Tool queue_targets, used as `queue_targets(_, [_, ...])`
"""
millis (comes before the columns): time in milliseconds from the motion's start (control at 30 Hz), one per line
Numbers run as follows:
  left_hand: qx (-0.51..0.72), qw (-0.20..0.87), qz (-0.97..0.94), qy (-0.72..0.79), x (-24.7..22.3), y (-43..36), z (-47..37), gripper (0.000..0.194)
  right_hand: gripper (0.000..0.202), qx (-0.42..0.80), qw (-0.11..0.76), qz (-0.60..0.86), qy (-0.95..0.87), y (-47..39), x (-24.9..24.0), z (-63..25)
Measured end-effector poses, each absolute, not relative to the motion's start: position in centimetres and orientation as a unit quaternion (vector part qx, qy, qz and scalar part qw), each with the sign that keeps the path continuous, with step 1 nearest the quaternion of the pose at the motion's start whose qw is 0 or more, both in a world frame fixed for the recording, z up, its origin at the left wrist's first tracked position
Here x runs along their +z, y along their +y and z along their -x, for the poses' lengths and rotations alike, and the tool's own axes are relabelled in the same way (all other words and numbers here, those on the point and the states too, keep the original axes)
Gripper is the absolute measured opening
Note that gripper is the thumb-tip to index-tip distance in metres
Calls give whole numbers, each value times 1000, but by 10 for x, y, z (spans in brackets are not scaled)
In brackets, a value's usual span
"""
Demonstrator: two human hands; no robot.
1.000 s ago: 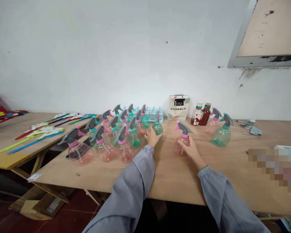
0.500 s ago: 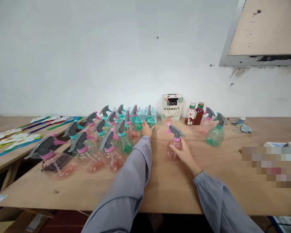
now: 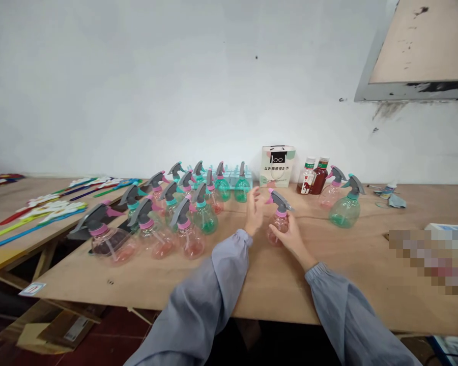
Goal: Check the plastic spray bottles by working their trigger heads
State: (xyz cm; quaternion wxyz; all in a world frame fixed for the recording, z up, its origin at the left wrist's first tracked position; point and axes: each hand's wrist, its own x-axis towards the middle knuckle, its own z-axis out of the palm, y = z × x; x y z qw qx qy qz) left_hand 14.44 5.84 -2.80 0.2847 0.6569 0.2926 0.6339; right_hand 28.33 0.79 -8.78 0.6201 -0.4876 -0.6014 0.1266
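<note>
My right hand [image 3: 290, 234] is wrapped round the body of a pink spray bottle [image 3: 278, 223], which stands upright on the table with a grey and pink trigger head. Just left of that bottle, my left hand [image 3: 254, 211] is raised with its fingers apart and nothing in it. A green spray bottle [image 3: 242, 189] stands behind and left of the left hand. Further left is a cluster of several pink and green spray bottles, among them a green one [image 3: 206, 218] and a pink one [image 3: 191, 243]. To the right stand another green spray bottle [image 3: 345, 211] and a pink one [image 3: 331, 195].
By the wall are a paper bag [image 3: 277, 168] and two bottles of dark red liquid [image 3: 320, 177]. A small cloth [image 3: 397, 201] lies at the right. Colourful flower-topped sticks [image 3: 57, 216] lie on the left table. The brown table [image 3: 275, 295] ends at its front edge.
My left hand has let go of the green spray bottle at the back and moved right, towards the pink one. My right hand keeps its hold. The view has shifted slightly.
</note>
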Motion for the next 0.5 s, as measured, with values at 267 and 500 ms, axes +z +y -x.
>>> queue_targets(267, [566,294,-693,337,-12,6,-125,86,80,94,470,401,-780,-17,-83,-250])
queue_targets(500, [566,400,-664,281,-11,23,-94,40,52,-113,617,497,-599,-15,-53,-335])
